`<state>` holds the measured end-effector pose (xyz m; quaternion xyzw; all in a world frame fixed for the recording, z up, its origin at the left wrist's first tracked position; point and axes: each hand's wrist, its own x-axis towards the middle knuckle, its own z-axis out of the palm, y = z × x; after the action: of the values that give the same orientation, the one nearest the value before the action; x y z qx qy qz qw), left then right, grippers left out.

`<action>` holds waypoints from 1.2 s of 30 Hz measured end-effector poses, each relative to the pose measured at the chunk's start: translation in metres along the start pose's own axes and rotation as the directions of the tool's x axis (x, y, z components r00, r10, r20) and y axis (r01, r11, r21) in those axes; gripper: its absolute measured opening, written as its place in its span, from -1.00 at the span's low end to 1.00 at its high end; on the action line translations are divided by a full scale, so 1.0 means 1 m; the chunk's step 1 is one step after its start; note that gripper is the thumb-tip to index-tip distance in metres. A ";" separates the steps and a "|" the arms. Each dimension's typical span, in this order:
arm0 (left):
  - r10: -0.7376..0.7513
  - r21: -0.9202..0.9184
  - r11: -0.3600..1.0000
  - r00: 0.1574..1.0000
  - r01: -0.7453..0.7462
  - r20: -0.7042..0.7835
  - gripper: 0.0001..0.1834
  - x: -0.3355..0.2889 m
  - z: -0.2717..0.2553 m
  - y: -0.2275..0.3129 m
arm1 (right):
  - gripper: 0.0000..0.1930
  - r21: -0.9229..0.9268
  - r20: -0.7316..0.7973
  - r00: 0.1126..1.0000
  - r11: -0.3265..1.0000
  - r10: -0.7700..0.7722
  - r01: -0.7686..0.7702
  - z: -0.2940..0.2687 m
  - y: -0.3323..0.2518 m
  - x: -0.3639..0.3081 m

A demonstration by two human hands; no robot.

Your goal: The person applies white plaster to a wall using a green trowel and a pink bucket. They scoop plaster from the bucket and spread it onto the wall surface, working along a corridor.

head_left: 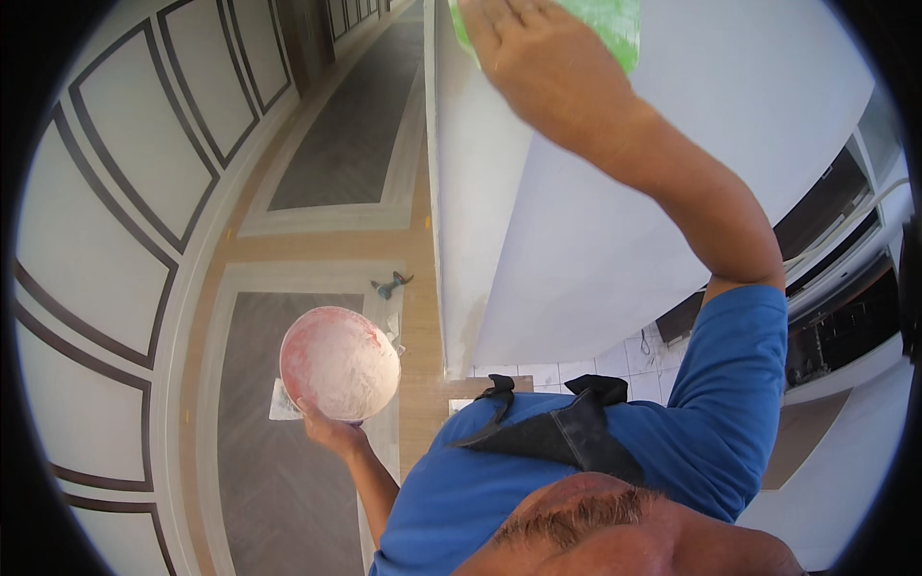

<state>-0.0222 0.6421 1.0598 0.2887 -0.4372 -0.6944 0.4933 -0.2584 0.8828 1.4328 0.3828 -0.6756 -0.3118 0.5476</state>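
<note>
My left hand (333,431) grips the lower rim of a round bowl (285,348), its thumb over the edge. White, powdery-looking filler (341,363) coats the inside, with pink showing through near the rim. High up at the top edge, my right hand (549,69) is closed on a green plastic spreader (615,29) smeared with white. The spreader lies over the white wall (595,240), close to its corner; whether it touches is hard to tell. My right fingertips are partly cut off by the frame.
On the wooden floor (288,461) beyond the bowl lies a teal and dark cordless drill (391,285). A flat white piece (284,400) shows beside the bowl. Panelled wall (115,211) runs along the left. At right are dark openings (845,317) and a pale cable (855,216).
</note>
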 end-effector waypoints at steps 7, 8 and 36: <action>-0.016 -0.027 0.999 0.999 0.017 0.046 -0.22 0.002 -0.001 -0.004 | -0.44 0.088 0.053 0.995 0.993 -0.087 0.082 0.025 -0.087 -0.062; -0.022 -0.034 0.999 0.998 0.024 0.053 -0.22 0.003 -0.002 -0.005 | -0.43 0.114 0.080 0.988 0.986 -0.133 0.124 0.022 -0.094 -0.071; 0.028 0.002 1.000 0.999 -0.029 0.034 -0.17 -0.004 0.005 0.001 | -0.49 -0.170 -0.194 0.971 0.971 0.137 -0.171 0.060 0.018 -0.001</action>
<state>-0.0245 0.6475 1.0625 0.2710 -0.4504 -0.6917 0.4953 -0.3200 0.8928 1.4354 0.3032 -0.6189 -0.2936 0.6625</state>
